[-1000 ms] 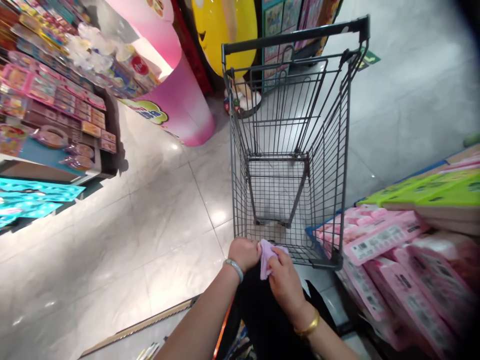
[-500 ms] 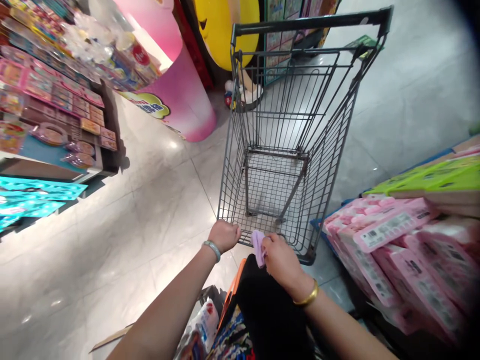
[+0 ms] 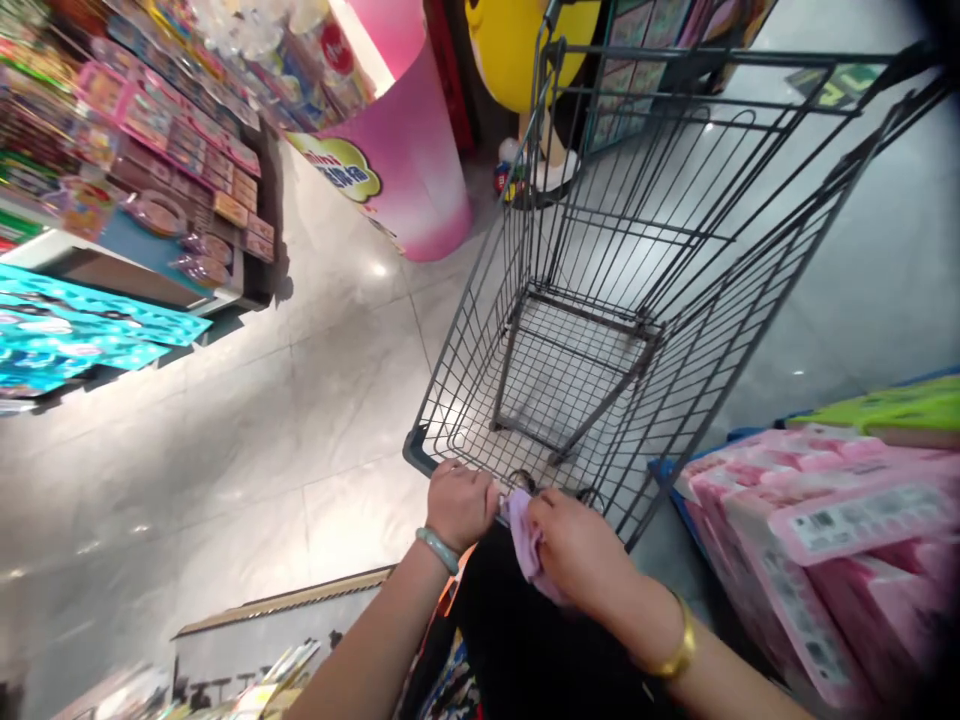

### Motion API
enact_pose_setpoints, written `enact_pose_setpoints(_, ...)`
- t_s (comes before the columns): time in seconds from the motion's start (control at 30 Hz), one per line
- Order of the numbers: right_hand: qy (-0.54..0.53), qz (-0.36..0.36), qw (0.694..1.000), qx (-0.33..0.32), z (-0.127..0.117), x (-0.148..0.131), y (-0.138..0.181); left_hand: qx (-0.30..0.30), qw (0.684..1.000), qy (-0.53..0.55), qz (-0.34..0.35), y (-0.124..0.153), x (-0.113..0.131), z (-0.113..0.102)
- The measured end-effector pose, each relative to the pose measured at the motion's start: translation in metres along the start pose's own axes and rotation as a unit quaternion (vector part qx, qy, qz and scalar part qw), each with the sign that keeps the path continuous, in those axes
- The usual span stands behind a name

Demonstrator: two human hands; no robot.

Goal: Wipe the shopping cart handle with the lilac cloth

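A grey wire shopping cart (image 3: 585, 312) stands in front of me, its basket bare and its near end close to my body. My left hand (image 3: 463, 508) is closed over the near rim of the cart, right of a dark corner bumper (image 3: 420, 453). A pale lavender cloth (image 3: 523, 530) is pinched in my right hand (image 3: 581, 555), against or just by the same rim. The two hands are close together, with the cloth between them. A pale bangle (image 3: 437, 549) is on my left wrist and a gold bracelet (image 3: 677, 637) on my right.
Pink packs (image 3: 862, 500) are piled at the right, with green packs (image 3: 892, 410) behind. A pink display bin (image 3: 427, 150) and a yellow figure (image 3: 517, 60) stand beyond the cart. Shelves of small boxes (image 3: 172, 150) fill the left. Below lies an open carton (image 3: 285, 600).
The cart has swung at an angle, its handle end moving right and largely out of view. My left hand has shifted right, closer to the cloth. My right hand still holds the cloth.
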State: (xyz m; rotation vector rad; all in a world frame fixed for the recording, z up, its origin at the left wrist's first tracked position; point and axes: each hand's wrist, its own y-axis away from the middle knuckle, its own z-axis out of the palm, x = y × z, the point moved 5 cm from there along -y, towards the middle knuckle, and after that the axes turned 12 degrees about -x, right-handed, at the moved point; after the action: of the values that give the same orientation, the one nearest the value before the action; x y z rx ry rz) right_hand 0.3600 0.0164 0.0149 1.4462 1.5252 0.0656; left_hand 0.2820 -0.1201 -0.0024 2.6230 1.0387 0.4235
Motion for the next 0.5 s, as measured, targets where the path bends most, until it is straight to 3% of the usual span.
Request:
enact_pose_setpoints(0.1, 0.019, -0.054, 0.998, -0.008, 0.006, 0.0, 0.0, 0.064, 0.998, -0.01, 0.012, 0.01, -0.011, -0.001)
enact_pose_setpoints(0.3, 0.158, -0.178, 0.971, -0.012, 0.028, -0.031, -0.03, 0.17, 0.984, 0.008, 0.053, 0.03, -0.03, 0.001)
enact_pose_setpoints(0.4, 0.222, -0.231, 0.946, -0.047, 0.051, -0.023, -0.039, 0.195, 0.977, 0.03, 0.075, 0.039, -0.04, 0.004)
enact_pose_setpoints(0.5, 0.264, -0.238, 0.932, -0.065, 0.079, -0.007, -0.05, 0.213, 0.972, 0.036, 0.09, 0.046, -0.051, 0.007)
